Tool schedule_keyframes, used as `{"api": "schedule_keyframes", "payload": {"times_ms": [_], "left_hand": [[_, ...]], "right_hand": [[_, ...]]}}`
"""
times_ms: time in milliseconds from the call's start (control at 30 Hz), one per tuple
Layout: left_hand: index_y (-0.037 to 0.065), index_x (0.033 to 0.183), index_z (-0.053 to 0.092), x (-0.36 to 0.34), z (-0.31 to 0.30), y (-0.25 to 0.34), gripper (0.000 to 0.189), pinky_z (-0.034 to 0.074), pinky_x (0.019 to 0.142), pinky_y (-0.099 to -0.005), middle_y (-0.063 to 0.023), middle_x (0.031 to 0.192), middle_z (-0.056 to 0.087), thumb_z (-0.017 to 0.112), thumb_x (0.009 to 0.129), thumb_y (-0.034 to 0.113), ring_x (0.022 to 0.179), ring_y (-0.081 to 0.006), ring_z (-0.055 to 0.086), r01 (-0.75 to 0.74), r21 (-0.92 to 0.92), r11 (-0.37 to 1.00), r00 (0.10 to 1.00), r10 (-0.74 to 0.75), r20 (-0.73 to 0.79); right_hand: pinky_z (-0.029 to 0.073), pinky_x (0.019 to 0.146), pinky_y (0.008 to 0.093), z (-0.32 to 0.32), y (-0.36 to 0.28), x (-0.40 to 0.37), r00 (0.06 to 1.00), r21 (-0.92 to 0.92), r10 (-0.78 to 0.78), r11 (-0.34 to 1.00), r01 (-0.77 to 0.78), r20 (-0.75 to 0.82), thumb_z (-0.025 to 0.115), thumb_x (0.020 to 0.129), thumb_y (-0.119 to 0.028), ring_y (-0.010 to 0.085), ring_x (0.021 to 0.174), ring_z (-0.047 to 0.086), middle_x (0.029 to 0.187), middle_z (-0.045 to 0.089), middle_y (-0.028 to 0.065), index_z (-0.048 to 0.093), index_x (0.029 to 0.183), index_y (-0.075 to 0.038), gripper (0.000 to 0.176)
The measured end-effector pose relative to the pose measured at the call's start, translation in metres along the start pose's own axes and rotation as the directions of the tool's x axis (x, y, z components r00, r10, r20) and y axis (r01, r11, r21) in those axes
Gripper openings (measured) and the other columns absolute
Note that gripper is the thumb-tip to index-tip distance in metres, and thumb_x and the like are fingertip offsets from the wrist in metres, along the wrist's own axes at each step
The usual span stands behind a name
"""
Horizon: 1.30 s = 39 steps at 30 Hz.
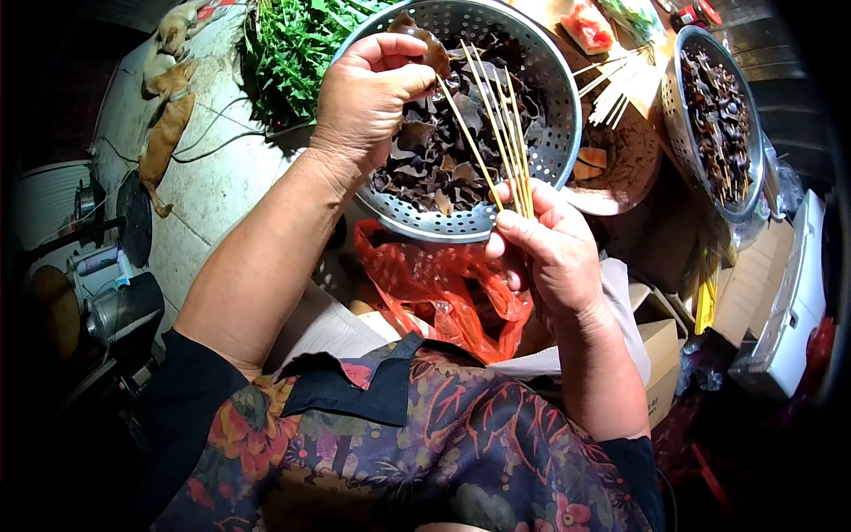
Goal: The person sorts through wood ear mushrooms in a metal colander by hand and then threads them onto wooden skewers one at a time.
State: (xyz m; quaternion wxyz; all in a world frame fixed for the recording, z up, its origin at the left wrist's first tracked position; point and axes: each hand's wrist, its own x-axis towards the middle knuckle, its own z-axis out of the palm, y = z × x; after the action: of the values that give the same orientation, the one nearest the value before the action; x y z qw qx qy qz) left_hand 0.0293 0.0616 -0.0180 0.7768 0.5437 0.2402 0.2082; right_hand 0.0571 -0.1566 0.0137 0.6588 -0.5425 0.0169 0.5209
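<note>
My left hand (pixel 365 102) pinches a brown piece of wood ear mushroom (pixel 426 46) between thumb and fingers, above the far left of a perforated metal colander (pixel 560 115). Dark wood ear mushrooms (pixel 424 168) are heaped inside the colander. Near its front right rim, my right hand (pixel 551 248) is closed around several bamboo skewers (pixel 518 168). They point up and away over the heap, and one leans left of the others, its tip close to my left thumb. No mushroom shows on these skewers.
Right of me stands another colander (pixel 675 93) holding skewered dark pieces (pixel 720 133). More skewers (pixel 622 87) lie near a brown basin (pixel 640 173). A red plastic bag (pixel 434 279) sits before me. Leafy greens (pixel 297 58) lie far left, by a tan dog (pixel 168 124) on the tiles.
</note>
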Motion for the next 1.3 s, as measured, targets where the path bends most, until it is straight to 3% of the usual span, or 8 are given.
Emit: {"api": "schedule_keyframes", "payload": {"times_ms": [333, 467, 533, 600, 667, 967, 1200, 1300], "left_hand": [[0.002, 0.091, 0.060, -0.005, 0.000, -0.002, 0.022, 0.047, 0.069, -0.0202, -0.0022, 0.082, 0.061, 0.064, 0.071, -0.006, 0.073, -0.0084, 0.057, -0.083, 0.128, 0.988, 0.996, 0.077, 0.050], [0.003, 0.094, 0.058, -0.010, 0.005, -0.002, 0.022, 0.050, 0.072, -0.0228, -0.0028, 0.086, 0.061, 0.062, 0.075, -0.007, 0.076, -0.0095, 0.058, 0.007, 0.168, 0.986, 0.997, -0.019, 0.069], [0.003, 0.094, 0.058, -0.010, 0.009, 0.002, 0.018, 0.052, 0.074, -0.0267, -0.0035, 0.085, 0.061, 0.060, 0.077, -0.004, 0.077, -0.0120, 0.060, 0.102, -0.046, 0.994, 0.995, -0.101, 0.026], [0.003, 0.097, 0.058, -0.006, 0.005, -0.001, 0.015, 0.055, 0.071, -0.0303, -0.0051, 0.087, 0.062, 0.059, 0.082, 0.003, 0.077, -0.0151, 0.062, 0.118, -0.080, 0.990, 0.993, -0.117, 0.021], [0.002, 0.101, 0.058, -0.003, 0.003, 0.000, 0.018, 0.057, 0.067, -0.0306, -0.0061, 0.088, 0.062, 0.059, 0.085, 0.009, 0.076, -0.0162, 0.063, 0.269, -0.198, 0.943, 0.963, -0.267, 0.036], [0.002, 0.098, 0.061, -0.002, -0.006, 0.004, 0.018, 0.057, 0.071, -0.0352, -0.0071, 0.085, 0.063, 0.060, 0.085, 0.015, 0.077, -0.0183, 0.064, 0.574, -0.084, 0.815, 0.807, -0.544, 0.230], [0.003, 0.104, 0.059, -0.003, -0.002, 0.003, 0.021, 0.055, 0.073, -0.0376, -0.0083, 0.090, 0.064, 0.058, 0.086, 0.014, 0.079, -0.0197, 0.064, 0.586, -0.104, 0.804, 0.805, -0.563, 0.185], [0.007, 0.108, 0.055, 0.000, -0.003, -0.005, 0.024, 0.054, 0.074, -0.0363, -0.0068, 0.093, 0.063, 0.058, 0.085, 0.011, 0.082, -0.0194, 0.063, 0.466, -0.190, 0.864, 0.884, -0.449, 0.129]], "right_hand": [[0.035, 0.035, 0.0172, -0.001, 0.002, 0.002, 1.000, -0.002, 0.011, 1.000, -0.011, -0.003, 0.055, 0.086, -0.010, 0.0082, 0.038, 0.045, 0.066, 0.059, 0.0057, 0.048, 0.107, -0.002, 0.024], [0.036, 0.036, 0.0169, 0.001, 0.001, 0.002, 1.000, -0.011, -0.011, 1.000, 0.010, -0.019, 0.055, 0.085, -0.008, 0.0078, 0.040, 0.047, 0.066, 0.058, 0.0057, 0.049, 0.107, -0.001, 0.024], [0.037, 0.037, 0.0164, 0.004, 0.000, 0.002, 0.998, 0.006, -0.057, 0.998, 0.057, -0.035, 0.055, 0.085, -0.007, 0.0073, 0.045, 0.050, 0.068, 0.058, 0.0062, 0.049, 0.107, 0.000, 0.024], [0.038, 0.038, 0.0162, 0.002, 0.000, 0.001, 0.998, 0.006, -0.061, 0.998, 0.061, -0.016, 0.055, 0.085, -0.006, 0.0072, 0.048, 0.051, 0.070, 0.058, 0.0062, 0.049, 0.107, 0.001, 0.024], [0.038, 0.039, 0.0160, 0.001, 0.000, 0.001, 0.998, 0.007, -0.063, 0.998, 0.062, 0.003, 0.055, 0.085, -0.005, 0.0072, 0.052, 0.053, 0.071, 0.058, 0.0062, 0.049, 0.107, 0.001, 0.024], [0.038, 0.040, 0.0168, 0.005, 0.004, 0.000, 0.995, -0.042, -0.069, 0.997, 0.066, -0.068, 0.055, 0.086, -0.006, 0.0071, 0.049, 0.051, 0.069, 0.058, 0.0062, 0.049, 0.108, 0.001, 0.024], [0.036, 0.039, 0.0170, 0.003, 0.003, 0.003, 0.997, -0.019, -0.064, 0.998, 0.063, -0.040, 0.054, 0.086, -0.007, 0.0066, 0.046, 0.049, 0.068, 0.059, 0.0056, 0.050, 0.108, 0.000, 0.023], [0.036, 0.039, 0.0169, 0.002, 0.004, 0.004, 0.998, -0.018, -0.055, 0.998, 0.054, -0.044, 0.054, 0.086, -0.008, 0.0064, 0.046, 0.048, 0.067, 0.059, 0.0054, 0.049, 0.108, 0.000, 0.024]]}}
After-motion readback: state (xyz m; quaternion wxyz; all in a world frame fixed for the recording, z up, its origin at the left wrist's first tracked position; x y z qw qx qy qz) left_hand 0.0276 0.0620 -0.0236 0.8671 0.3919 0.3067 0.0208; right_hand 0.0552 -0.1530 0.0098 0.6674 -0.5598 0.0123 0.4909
